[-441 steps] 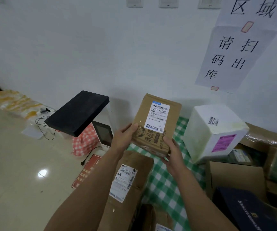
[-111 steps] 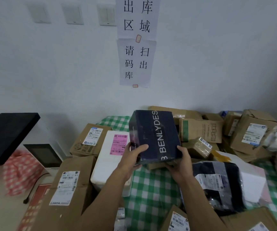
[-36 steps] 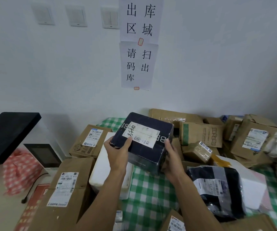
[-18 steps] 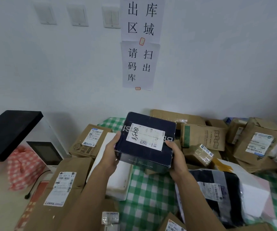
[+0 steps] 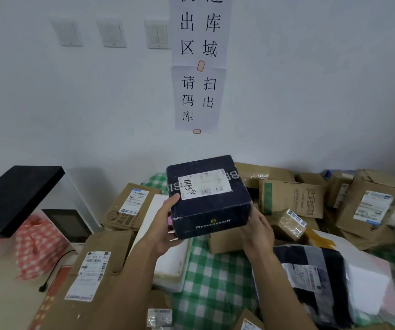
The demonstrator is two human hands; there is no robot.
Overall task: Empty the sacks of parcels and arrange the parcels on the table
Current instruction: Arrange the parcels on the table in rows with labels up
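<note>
Holding the dark navy box (image 5: 209, 198) up above the green-checked surface (image 5: 217, 277), label on top. Clamped at its left edge by left hand (image 5: 165, 232) fingers, and seemingly by right hand (image 5: 259, 231) fingers, mostly hidden, at the near right corner. Ringed by brown parcels (image 5: 291, 198) right and far.
</note>
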